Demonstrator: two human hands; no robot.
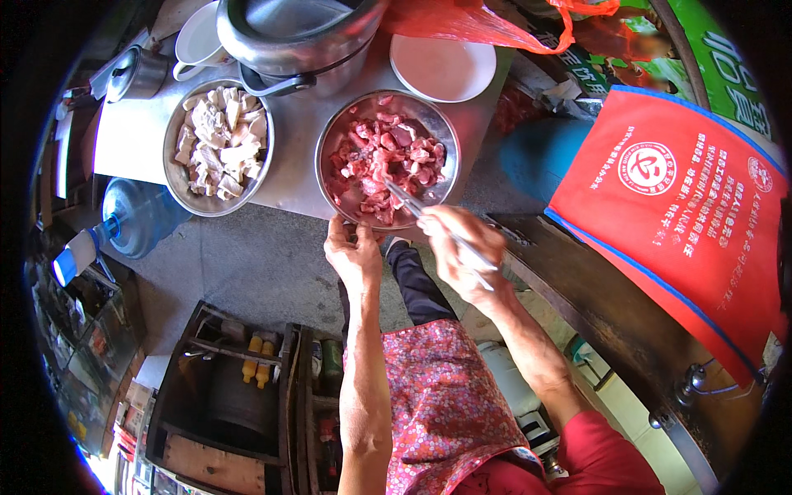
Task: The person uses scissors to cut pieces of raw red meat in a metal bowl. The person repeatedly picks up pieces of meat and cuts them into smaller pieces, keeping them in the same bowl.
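A round metal bowl [450, 124] of raw red meat pieces [371, 164] stands at the front edge of a metal-topped table [297, 148]. My left hand [354, 250] grips the near rim of this bowl, thumb at the edge and the other fingers partly hidden below it. In my right hand [467, 244] is a pair of metal chopsticks [405, 197], slanting down with the tips among the meat. To the left, a second metal bowl [170, 179] holds pale, whitish meat pieces [219, 139].
Behind the bowls stand a large lidded metal pot [303, 43], a white dish [442, 65], a white mug [201, 40] and a small lidded metal pot [136, 73]. A red plastic bag [458, 21] hangs over the back right. A red printed cloth bag [674, 198] covers a wooden counter [594, 297].
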